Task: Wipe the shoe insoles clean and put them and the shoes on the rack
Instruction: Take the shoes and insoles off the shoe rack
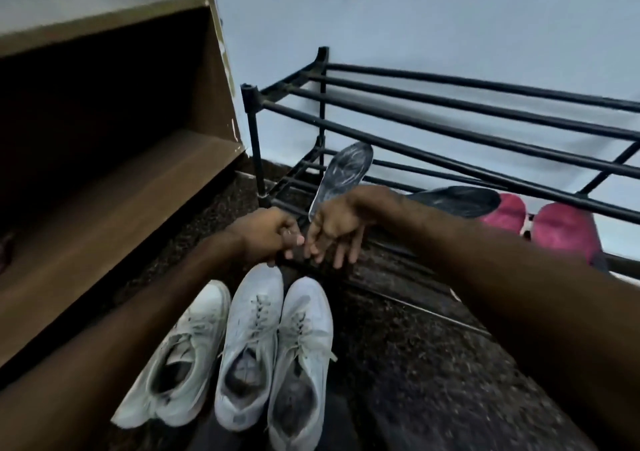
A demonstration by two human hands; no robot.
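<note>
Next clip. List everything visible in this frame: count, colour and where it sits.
sneakers: three, white, side by side on the floor, foreground
shoe rack: one, black metal bars, against the wall, right
upright insole: one, pale grey, leaning on the rack's lower shelf
flat insole: one, dark, lying on the same shelf
slippers: two, pink, lower shelf, far right
cabinet: one, brown, open-fronted, left
floor: dark, speckled
wall: pale blue, behind the rack
left hand: fingers curled, above the sneaker toes
right hand: fingers hanging loose, beside the left hand
</note>
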